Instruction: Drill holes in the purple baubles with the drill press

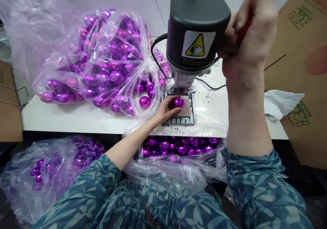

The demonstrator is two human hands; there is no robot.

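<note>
Left hand (165, 111) pinched purple ball (179, 102) beneath black machine (178, 28); right hand (254, 31) clenched red handle (244, 33). Tabletop (213, 108) gave room right of baseplate (181, 121); bag (112, 63) crowded left.

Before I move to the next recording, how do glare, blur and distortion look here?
Head view: bright glints on the faceted ball in the left hand and on the tied plastic bag; head view: the right hand looks slightly soft, while the warning label is crisp; head view: the wide lens seems to stretch things near the edges, such as the cardboard box at right.
</note>
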